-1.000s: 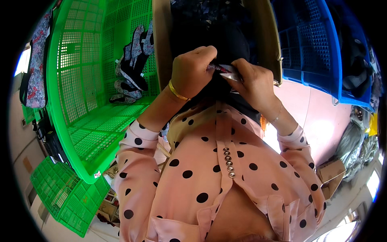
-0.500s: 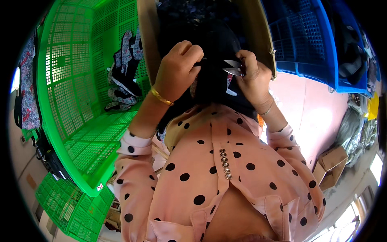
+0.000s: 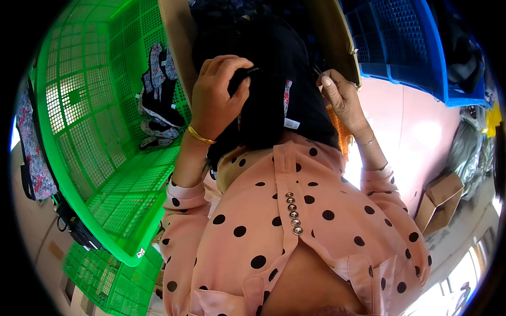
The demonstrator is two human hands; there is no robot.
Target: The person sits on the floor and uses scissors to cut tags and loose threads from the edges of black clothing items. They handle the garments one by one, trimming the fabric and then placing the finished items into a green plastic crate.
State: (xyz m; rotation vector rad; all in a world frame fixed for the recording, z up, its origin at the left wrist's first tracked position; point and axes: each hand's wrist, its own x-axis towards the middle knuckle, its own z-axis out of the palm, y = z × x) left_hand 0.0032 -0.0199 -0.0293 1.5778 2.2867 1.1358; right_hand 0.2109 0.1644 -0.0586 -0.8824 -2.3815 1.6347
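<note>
Your left hand (image 3: 216,97) has its fingers pinched on the black garment (image 3: 274,89), soft, light cloth that will sag. Your right hand (image 3: 342,97) at three o'clock seems to grip its edge too, though that hold is partly hidden.

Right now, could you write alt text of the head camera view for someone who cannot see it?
A person in a pink polka-dot shirt holds a black garment up with both hands: the left hand has a pinching grip on its top edge, and the right hand is at its right edge. A green crate with patterned clothes stands to the left, a blue crate to the right.
</note>
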